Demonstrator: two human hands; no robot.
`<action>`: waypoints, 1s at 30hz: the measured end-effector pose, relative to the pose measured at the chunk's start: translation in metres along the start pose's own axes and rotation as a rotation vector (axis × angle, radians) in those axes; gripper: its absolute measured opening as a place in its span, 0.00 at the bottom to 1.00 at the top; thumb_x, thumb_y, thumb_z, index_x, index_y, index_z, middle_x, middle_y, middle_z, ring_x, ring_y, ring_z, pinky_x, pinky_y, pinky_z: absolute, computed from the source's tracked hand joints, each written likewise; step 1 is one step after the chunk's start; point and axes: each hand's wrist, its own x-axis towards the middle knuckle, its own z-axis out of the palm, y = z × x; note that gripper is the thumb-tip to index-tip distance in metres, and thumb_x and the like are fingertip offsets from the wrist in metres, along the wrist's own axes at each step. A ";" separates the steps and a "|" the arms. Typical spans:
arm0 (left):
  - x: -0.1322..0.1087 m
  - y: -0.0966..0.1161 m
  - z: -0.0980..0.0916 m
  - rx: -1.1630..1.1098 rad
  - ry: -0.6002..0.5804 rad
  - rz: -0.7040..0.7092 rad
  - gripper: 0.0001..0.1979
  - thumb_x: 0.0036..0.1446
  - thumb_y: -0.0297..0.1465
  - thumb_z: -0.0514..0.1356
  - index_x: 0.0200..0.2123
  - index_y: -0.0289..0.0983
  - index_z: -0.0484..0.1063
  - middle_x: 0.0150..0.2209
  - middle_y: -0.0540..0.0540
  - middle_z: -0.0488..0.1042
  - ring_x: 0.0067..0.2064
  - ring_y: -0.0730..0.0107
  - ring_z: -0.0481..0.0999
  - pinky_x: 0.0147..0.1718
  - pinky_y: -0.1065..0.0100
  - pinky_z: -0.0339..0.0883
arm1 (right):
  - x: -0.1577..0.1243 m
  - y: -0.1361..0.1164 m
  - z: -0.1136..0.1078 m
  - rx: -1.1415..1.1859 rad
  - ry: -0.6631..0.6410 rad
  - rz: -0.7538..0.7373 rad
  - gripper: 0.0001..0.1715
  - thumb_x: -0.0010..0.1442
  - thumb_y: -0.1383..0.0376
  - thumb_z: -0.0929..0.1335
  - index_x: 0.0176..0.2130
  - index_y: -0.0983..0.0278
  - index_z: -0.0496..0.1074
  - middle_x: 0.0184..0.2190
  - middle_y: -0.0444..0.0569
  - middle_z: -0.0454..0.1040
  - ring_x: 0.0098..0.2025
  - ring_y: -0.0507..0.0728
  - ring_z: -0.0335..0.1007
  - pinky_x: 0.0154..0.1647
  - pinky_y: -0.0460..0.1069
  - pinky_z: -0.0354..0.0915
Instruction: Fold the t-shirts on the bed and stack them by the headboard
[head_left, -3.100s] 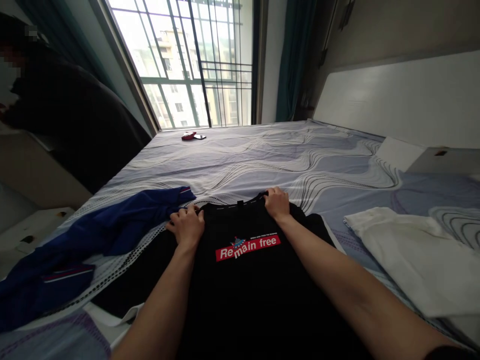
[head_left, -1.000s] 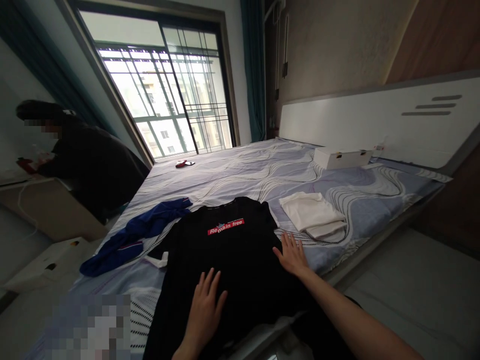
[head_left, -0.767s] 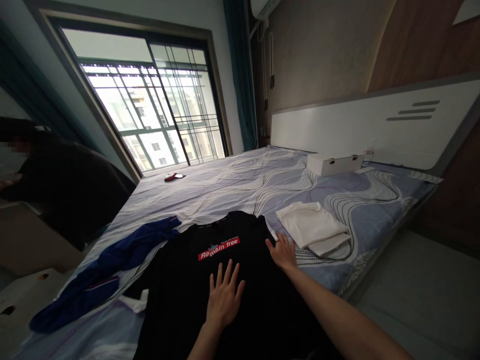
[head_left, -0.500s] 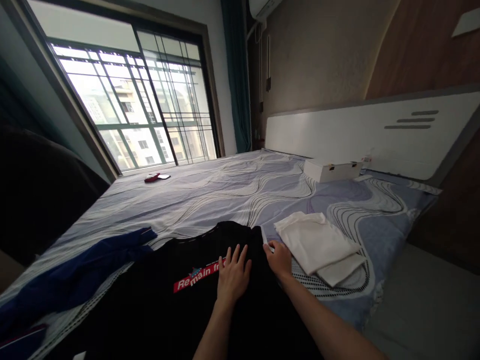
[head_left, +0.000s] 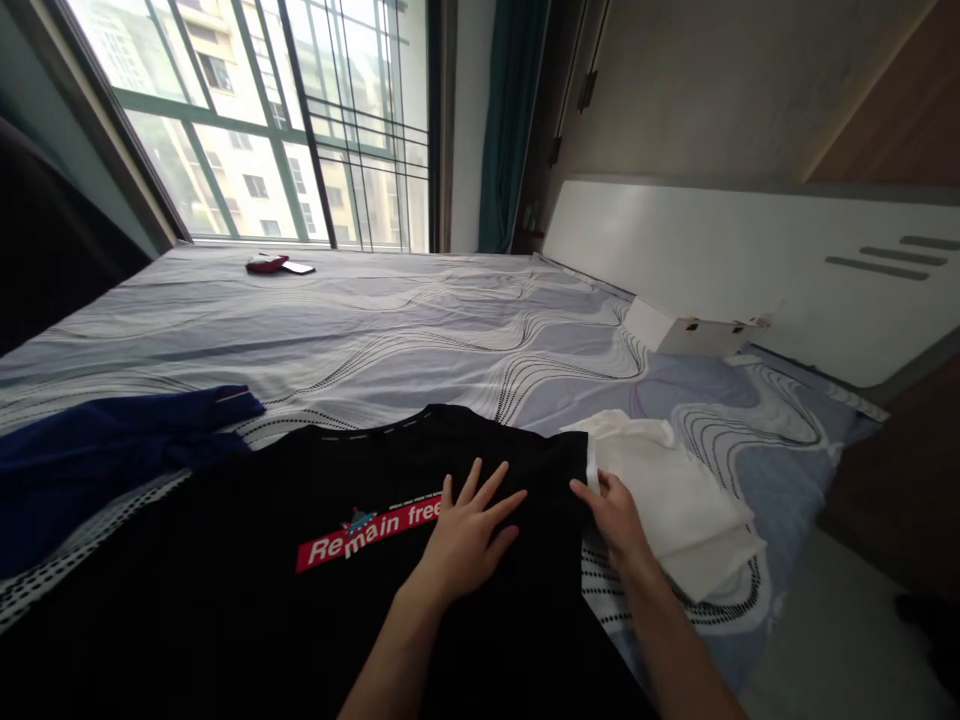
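Note:
A black T-shirt point(head_left: 247, 610) with a red "Remain free" print lies spread out on the bed, its collar pointing away from me. My left hand point(head_left: 469, 535) rests flat on its chest, fingers spread, just right of the lettering. At the sleeve's white-edged cuff, my right hand point(head_left: 619, 515) pinches the fabric between thumb and fingers. Folded white cloth point(head_left: 675, 500) lies beside and partly behind the right hand. Left of the shirt is a crumpled blue garment point(head_left: 127, 440).
The bed point(head_left: 405, 330) has a wavy-patterned sheet. Toward the white headboard point(head_left: 690, 250) stands a white box point(head_left: 682, 330). A red item point(head_left: 266, 264) and a phone-like flat object point(head_left: 298, 268) lie near the window. The bed's right edge drops to the floor.
My right hand has moved right with the cuff, drawing the sleeve outward over the edge of the white cloth. My left hand's fingers are spread wider. The view has tilted down.

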 end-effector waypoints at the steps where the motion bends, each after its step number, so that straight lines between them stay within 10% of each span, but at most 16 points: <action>1: 0.000 0.001 0.000 0.007 -0.035 0.024 0.26 0.64 0.40 0.54 0.64 0.60 0.58 0.72 0.54 0.48 0.72 0.45 0.41 0.63 0.28 0.37 | 0.000 -0.007 -0.001 -0.013 -0.061 0.028 0.28 0.40 0.60 0.76 0.43 0.65 0.73 0.35 0.50 0.80 0.38 0.61 0.77 0.35 0.50 0.71; 8: -0.002 0.013 -0.003 0.006 -0.075 -0.014 0.24 0.63 0.39 0.56 0.62 0.56 0.64 0.71 0.49 0.52 0.71 0.40 0.44 0.61 0.26 0.35 | 0.015 -0.048 -0.047 -0.470 -0.052 -0.080 0.15 0.49 0.58 0.71 0.34 0.66 0.76 0.20 0.45 0.75 0.22 0.54 0.69 0.21 0.45 0.61; 12: -0.001 0.042 -0.007 -0.051 0.014 0.036 0.16 0.62 0.37 0.56 0.52 0.50 0.76 0.56 0.44 0.71 0.60 0.50 0.64 0.61 0.38 0.51 | 0.002 -0.043 -0.066 -0.670 -0.234 -0.032 0.22 0.55 0.49 0.68 0.25 0.64 0.74 0.20 0.49 0.75 0.20 0.53 0.69 0.18 0.45 0.59; 18: -0.002 0.075 0.002 -0.090 -0.079 0.170 0.14 0.55 0.43 0.63 0.41 0.44 0.80 0.41 0.43 0.73 0.47 0.56 0.69 0.47 0.51 0.61 | -0.021 -0.021 -0.047 -0.730 -0.295 0.057 0.20 0.52 0.49 0.71 0.24 0.63 0.72 0.19 0.47 0.74 0.20 0.54 0.71 0.18 0.45 0.58; 30: -0.006 0.060 -0.009 -0.343 -0.198 0.228 0.08 0.55 0.38 0.63 0.30 0.42 0.80 0.37 0.48 0.76 0.42 0.66 0.72 0.45 0.64 0.62 | -0.010 -0.033 -0.046 -0.624 -0.075 -0.139 0.19 0.58 0.51 0.66 0.25 0.61 0.71 0.23 0.50 0.77 0.27 0.56 0.74 0.25 0.46 0.65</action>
